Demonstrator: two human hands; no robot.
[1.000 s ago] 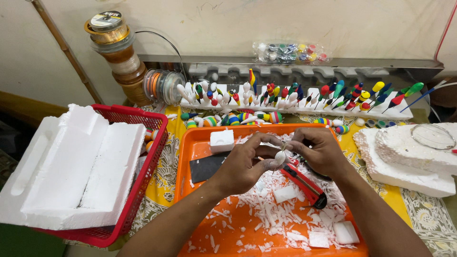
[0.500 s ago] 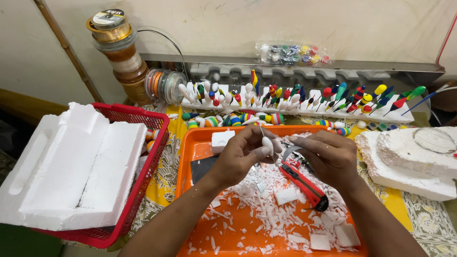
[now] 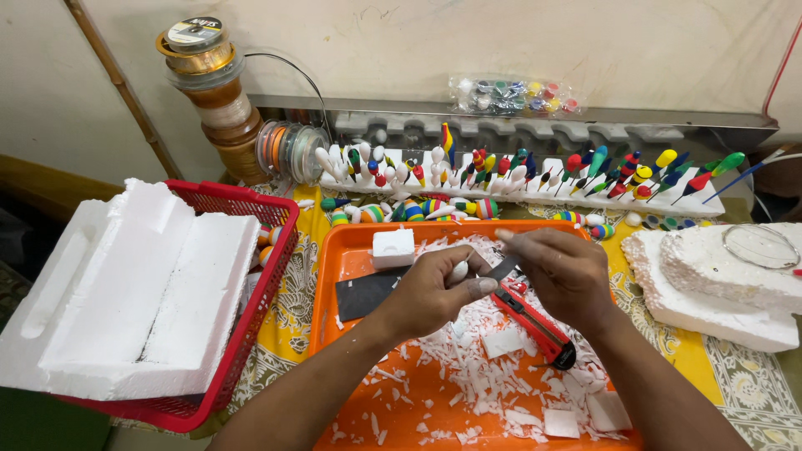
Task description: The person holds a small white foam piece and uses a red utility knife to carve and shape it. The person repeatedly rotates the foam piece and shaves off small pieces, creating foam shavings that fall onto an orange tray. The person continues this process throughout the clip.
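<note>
Patterned yellow cloth (image 3: 301,292) is seen under an orange tray (image 3: 351,250) littered with white foam shavings (image 3: 468,384). Above the tray's middle, a small white foam piece (image 3: 459,271) is pinched in the closed left hand (image 3: 434,292). A red utility knife (image 3: 535,321) is gripped in the closed right hand (image 3: 568,276), blade touching the piece. Left of the tray, foam blocks (image 3: 125,284) are held in a red basket (image 3: 267,276).

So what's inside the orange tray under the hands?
The orange tray holds white foam shavings, a foam cube, a dark sheet and a red utility knife. The hands and forearms hide what lies beneath them.
</note>
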